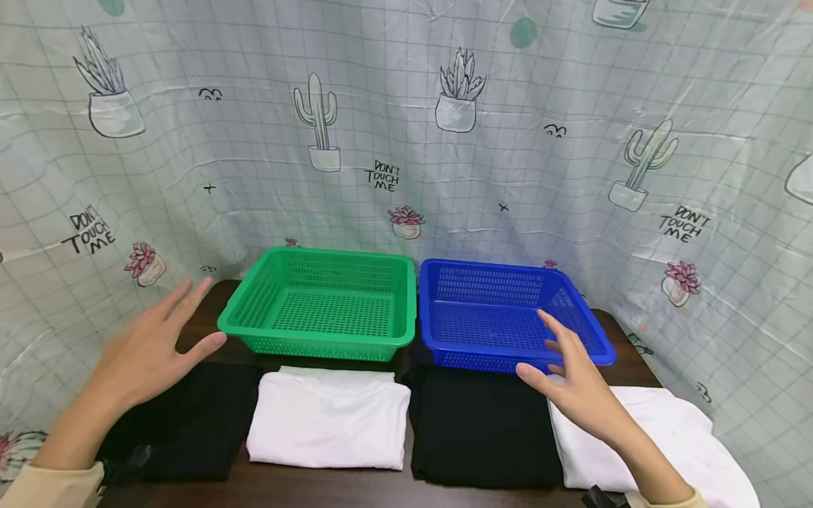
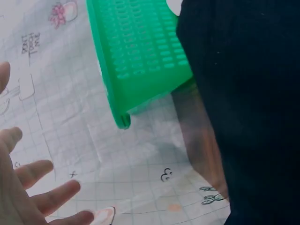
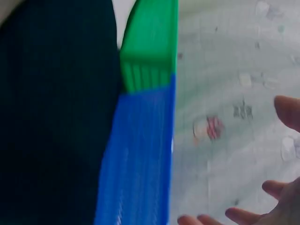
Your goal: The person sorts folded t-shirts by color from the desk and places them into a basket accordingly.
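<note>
My left hand hovers over the black folded cloth at the left, fingers spread, left of the green basket. Nothing is in it. My right hand is held above the front right of the blue basket, thumb and fingers apart, holding nothing. A white folded garment lies in front of the green basket. Another black folded cloth lies in front of the blue one. Below my right forearm is a second white garment. In the left wrist view, spread fingers show beside the green basket.
Both baskets stand side by side at the back of the dark wooden table, with no items visible inside. Close behind them hangs a pale curtain printed with a grid and potted plants, which also runs along both sides.
</note>
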The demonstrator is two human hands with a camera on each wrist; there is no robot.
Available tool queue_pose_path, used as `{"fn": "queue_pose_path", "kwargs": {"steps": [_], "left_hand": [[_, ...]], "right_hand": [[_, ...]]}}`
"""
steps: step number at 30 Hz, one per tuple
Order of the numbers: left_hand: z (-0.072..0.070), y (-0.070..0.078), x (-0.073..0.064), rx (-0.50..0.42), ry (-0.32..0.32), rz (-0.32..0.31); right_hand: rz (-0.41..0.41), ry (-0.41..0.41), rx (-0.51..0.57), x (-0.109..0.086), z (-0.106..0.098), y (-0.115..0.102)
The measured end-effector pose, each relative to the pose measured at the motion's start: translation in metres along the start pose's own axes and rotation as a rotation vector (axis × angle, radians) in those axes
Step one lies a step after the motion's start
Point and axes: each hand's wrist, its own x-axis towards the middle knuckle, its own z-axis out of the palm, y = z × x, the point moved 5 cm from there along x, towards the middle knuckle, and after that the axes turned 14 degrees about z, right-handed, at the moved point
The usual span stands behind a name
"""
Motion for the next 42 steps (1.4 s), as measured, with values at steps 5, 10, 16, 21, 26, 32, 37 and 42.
{"fn": "queue_pose_path", "kwargs": {"steps": [5, 10, 16, 21, 26, 32, 37, 42], "left_hand": [[0.004, 0.003, -0.005, -0.128, -0.017, -0.009], [0.011, 0.005, -0.010, -0.286, -0.023, -0.006], [0.025, 0.009, -0.015, -0.494, -0.091, -0.042], [0.043, 0.018, -0.019, -0.762, -0.176, -0.127], [0.060, 0.025, -0.020, -1.011, -0.287, -0.222], [0.075, 0.031, -0.019, -1.121, -0.385, -0.288], [0.080, 0.038, -0.018, -1.186, -0.442, -0.313], [0.083, 0.043, -0.020, -1.177, -0.481, -0.338]], "right_hand": [[0.081, -0.202, 0.231, 0.000, 0.023, -0.010], [0.156, -0.375, 0.433, 0.000, 0.047, -0.018], [0.243, -0.572, 0.610, 0.001, 0.078, -0.028], [0.282, -0.706, 0.741, 0.001, 0.103, -0.036], [0.353, -0.774, 0.825, 0.003, 0.129, -0.038], [0.420, -0.788, 0.863, 0.007, 0.151, -0.037], [0.455, -0.771, 0.844, 0.009, 0.163, -0.037], [0.468, -0.757, 0.781, 0.008, 0.172, -0.039]]}}
